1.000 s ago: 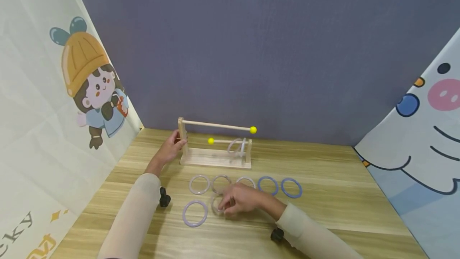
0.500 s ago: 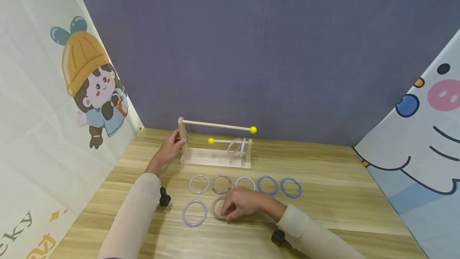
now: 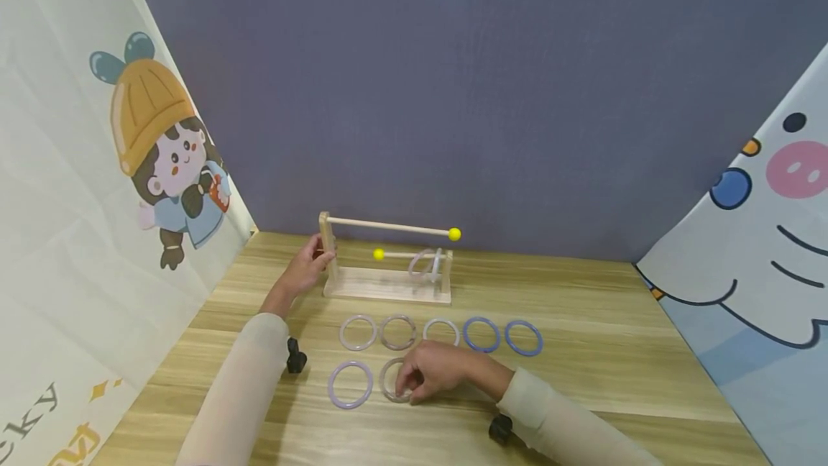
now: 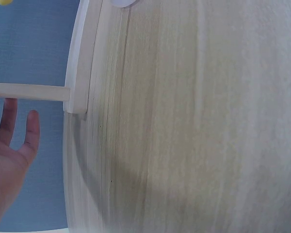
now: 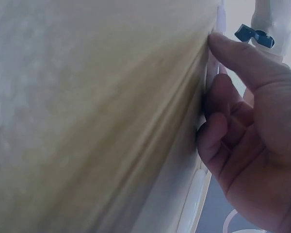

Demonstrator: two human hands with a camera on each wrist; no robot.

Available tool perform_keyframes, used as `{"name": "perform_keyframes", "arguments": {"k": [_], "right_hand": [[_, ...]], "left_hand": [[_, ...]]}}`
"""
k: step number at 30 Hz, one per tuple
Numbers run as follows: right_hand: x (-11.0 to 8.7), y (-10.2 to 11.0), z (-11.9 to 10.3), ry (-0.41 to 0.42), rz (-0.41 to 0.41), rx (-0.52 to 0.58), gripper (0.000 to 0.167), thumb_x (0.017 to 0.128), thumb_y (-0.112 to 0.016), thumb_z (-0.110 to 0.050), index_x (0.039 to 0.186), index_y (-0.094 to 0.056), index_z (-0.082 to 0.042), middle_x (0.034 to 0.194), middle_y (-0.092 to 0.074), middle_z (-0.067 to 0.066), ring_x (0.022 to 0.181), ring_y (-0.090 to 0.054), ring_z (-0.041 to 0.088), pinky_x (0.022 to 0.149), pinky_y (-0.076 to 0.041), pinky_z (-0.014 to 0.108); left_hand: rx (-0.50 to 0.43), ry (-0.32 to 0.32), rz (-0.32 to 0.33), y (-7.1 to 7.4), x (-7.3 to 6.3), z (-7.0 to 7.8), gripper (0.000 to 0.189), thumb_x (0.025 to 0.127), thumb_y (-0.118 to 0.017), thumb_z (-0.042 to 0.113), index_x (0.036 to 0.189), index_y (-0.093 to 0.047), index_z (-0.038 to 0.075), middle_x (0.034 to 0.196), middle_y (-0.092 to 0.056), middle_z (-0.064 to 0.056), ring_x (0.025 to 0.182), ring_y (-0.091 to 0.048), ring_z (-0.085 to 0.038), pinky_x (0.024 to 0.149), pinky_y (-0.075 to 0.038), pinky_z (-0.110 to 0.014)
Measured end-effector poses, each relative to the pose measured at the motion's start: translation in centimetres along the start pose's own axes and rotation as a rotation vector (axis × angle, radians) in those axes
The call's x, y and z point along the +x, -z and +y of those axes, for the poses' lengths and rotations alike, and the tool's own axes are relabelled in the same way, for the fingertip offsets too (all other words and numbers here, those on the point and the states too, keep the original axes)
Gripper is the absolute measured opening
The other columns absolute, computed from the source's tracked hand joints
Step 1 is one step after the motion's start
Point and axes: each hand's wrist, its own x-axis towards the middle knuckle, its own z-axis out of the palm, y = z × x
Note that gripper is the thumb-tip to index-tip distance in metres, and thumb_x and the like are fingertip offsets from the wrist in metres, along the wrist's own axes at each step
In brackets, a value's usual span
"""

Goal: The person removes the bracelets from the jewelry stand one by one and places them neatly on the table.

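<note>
At the back of the table, my left hand (image 3: 305, 270) holds the tall left post (image 4: 31, 91) of a wooden stand (image 3: 388, 284), thumb in front and fingers reaching behind. The stand carries two rods with yellow ball ends. Two pale rings (image 3: 422, 265) hang on the lower rod (image 3: 397, 256). My right hand (image 3: 436, 367) pinches the right edge of a greyish-mauve ring (image 3: 385, 388) at the table surface. In the right wrist view, the thumb (image 5: 233, 53) and fingertips meet the tabletop; the ring shows only partly there.
A lilac ring (image 3: 351, 405) lies left of the pinched one. Behind lies a row of rings: a pale pink ring (image 3: 358, 348), a mauve ring (image 3: 397, 348), a whitish ring (image 3: 442, 320) and two blue rings (image 3: 481, 350). A dark blue panel (image 3: 453, 92) stands behind the table.
My right hand has shifted slightly toward the table's front edge with the greyish-mauve ring, which now shows more of its outline. The left hand stays on the stand.
</note>
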Motion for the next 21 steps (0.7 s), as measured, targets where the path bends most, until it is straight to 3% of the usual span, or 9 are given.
{"name": "perform_keyframes", "arguments": {"k": [5,10,15,21], "right_hand": [[0.1,-0.1,0.0,-0.008,-0.001,0.004,0.02,0.081,-0.085,-0.019,0.099,-0.079,-0.023,0.077,-0.064,-0.016,0.07,-0.048,-0.014,0.068,-0.042,0.003],[0.1,-0.2,0.0,-0.011,-0.006,-0.009,0.021,0.081,-0.085,-0.02,0.099,-0.078,-0.024,0.077,-0.063,-0.017,0.07,-0.047,-0.014,0.068,-0.042,0.004],[-0.1,0.0,0.1,-0.031,0.001,-0.015,0.022,0.081,-0.085,-0.022,0.101,-0.078,-0.025,0.08,-0.065,-0.018,0.073,-0.049,-0.013,0.07,-0.043,0.004],[-0.2,0.9,0.2,-0.061,0.048,0.043,0.019,0.085,-0.083,-0.021,0.102,-0.077,-0.023,0.084,-0.068,-0.016,0.073,-0.054,-0.012,0.069,-0.047,0.007]], "left_hand": [[0.008,0.001,0.023,-0.2,0.6,-1.6,0.043,0.108,-0.048,0.013,0.145,-0.038,-0.006,0.133,-0.054,-0.035,0.115,-0.056,-0.038,0.087,-0.047,-0.03],[0.019,0.006,0.028,-0.2,0.6,-1.9,0.043,0.108,-0.05,0.016,0.145,-0.04,-0.003,0.132,-0.057,-0.031,0.113,-0.058,-0.032,0.088,-0.049,-0.029],[0.007,0.008,0.021,-0.2,0.6,-2.2,0.043,0.108,-0.05,0.016,0.146,-0.04,-0.002,0.135,-0.055,-0.032,0.115,-0.057,-0.033,0.089,-0.048,-0.029],[0.025,0.005,0.025,-0.2,0.7,-2.0,0.042,0.108,-0.049,0.015,0.145,-0.039,-0.004,0.134,-0.055,-0.032,0.113,-0.057,-0.031,0.088,-0.047,-0.027]]}}
